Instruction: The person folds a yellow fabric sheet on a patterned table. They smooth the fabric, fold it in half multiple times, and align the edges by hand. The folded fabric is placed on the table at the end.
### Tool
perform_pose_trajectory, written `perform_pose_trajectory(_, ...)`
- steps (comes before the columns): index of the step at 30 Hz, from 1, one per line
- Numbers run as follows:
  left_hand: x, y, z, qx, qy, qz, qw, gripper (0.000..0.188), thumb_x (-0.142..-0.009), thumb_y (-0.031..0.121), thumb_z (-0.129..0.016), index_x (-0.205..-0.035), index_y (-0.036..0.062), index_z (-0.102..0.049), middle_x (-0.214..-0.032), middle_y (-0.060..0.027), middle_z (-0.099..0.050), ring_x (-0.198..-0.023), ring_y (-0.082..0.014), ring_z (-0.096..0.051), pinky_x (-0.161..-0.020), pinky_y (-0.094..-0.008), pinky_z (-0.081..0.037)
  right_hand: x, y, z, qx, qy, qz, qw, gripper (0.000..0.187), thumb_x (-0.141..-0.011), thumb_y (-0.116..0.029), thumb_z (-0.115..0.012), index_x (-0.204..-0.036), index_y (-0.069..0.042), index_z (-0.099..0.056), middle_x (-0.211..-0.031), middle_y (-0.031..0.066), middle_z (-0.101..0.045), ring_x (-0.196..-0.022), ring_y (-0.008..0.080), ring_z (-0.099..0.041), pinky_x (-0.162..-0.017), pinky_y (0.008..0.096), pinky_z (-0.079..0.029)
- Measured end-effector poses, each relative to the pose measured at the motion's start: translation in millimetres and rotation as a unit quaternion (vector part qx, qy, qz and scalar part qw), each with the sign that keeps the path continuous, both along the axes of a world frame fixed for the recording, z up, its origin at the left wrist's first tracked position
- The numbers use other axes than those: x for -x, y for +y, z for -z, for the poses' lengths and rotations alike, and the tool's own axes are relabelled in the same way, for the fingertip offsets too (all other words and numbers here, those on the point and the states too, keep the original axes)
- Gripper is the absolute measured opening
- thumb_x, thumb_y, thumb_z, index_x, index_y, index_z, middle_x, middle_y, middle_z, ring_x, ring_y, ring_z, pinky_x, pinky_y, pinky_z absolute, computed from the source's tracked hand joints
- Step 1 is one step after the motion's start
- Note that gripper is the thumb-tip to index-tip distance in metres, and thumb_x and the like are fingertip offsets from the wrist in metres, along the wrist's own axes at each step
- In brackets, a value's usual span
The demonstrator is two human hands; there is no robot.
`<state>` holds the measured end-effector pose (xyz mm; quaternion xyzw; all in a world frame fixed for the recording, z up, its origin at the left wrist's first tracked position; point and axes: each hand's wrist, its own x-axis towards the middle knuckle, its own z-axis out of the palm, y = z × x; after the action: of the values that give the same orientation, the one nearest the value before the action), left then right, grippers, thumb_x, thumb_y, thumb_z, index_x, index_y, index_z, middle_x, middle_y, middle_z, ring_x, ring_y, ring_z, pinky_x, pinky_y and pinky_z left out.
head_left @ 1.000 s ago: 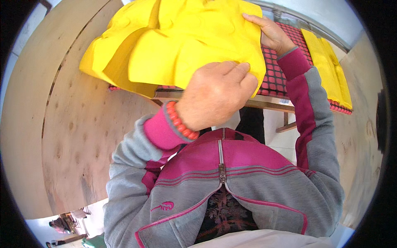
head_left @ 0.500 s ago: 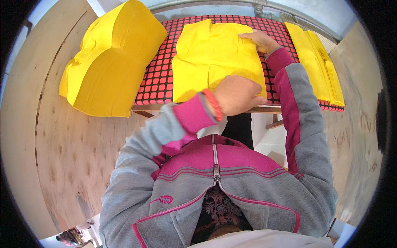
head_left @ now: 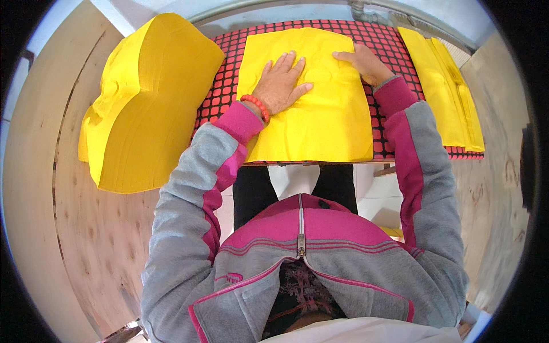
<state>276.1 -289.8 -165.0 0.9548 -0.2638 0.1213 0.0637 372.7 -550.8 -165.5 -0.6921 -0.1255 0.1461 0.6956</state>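
A yellow cloth piece (head_left: 309,126) lies spread over the middle of the patterned table, its front edge reaching the table's near side. Flat on its upper left part rests my left hand (head_left: 279,84), fingers spread and a red bead bracelet on the wrist. My right hand (head_left: 366,63) is at the cloth's upper right edge. Its thumb lies on top of the fabric while the other fingers are mostly hidden, so it pinches that edge.
On the left, a thick stack of yellow cloth (head_left: 154,103) drapes over a wooden board (head_left: 86,228). Folded yellow cloth (head_left: 440,86) lies at the table's right end. The table cover (head_left: 220,86) has red squares on black. A pipe (head_left: 257,8) runs along the back wall.
My left hand has swung from the cloth's front edge up and left, and now lies flat. The cloth is smoother and extends nearer to me. My right hand remains at the right edge.
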Motion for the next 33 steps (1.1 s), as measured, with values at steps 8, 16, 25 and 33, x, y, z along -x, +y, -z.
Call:
perform_pose_trajectory(8,8,-9,-4,-0.047,0.033,-0.079,0.995,0.099,-0.090,0.079,-0.048,-0.159,0.0095,-0.035,-0.166,-0.0233,-0.025,-0.154,-0.0409,-0.021,-0.113,-0.0741,-0.018,-1,-2,-11,0.061,-0.059,0.025,0.996,0.041,-0.090,-0.024,-0.077,-0.116,0.006,-0.068,-0.102,0.0114,-0.074,-0.086,0.0192,-0.071,-0.075,0.0308,-0.057)
perform_pose_trajectory(16,10,-12,-9,-0.049,0.045,-0.095,0.993,0.103,-0.087,0.080,-0.051,-0.159,0.0089,-0.034,-0.166,-0.0235,-0.024,-0.154,-0.0422,-0.020,-0.111,-0.0770,-0.017,-42,8,-1,0.023,-0.072,0.120,0.990,0.056,-0.084,-0.041,-0.081,-0.109,0.008,-0.069,-0.097,0.0143,-0.075,-0.082,0.0225,-0.072,-0.071,0.0363,-0.055)
perform_pose_trajectory(25,10,-11,-8,-0.038,0.043,-0.088,0.994,0.102,-0.087,0.080,-0.051,-0.159,0.0099,-0.035,-0.166,-0.0235,-0.025,-0.154,-0.0419,-0.021,-0.111,-0.0776,-0.017,-33,10,13,0.381,-0.484,0.228,0.755,0.035,-0.087,-0.032,-0.075,-0.106,-0.003,-0.070,-0.096,0.0144,-0.073,-0.088,0.0295,-0.070,-0.076,0.0400,-0.054)
perform_pose_trajectory(33,11,-11,-9,-0.034,0.042,-0.086,0.995,0.101,-0.086,0.079,-0.053,-0.159,0.0107,-0.036,-0.166,-0.0232,-0.025,-0.154,-0.0427,-0.021,-0.110,-0.0783,-0.017,-83,1,-12,-0.031,0.025,-0.018,0.999,0.039,-0.093,-0.039,-0.075,-0.108,-0.002,-0.074,-0.101,0.0044,-0.075,-0.085,0.0124,-0.071,-0.074,0.0287,-0.056)
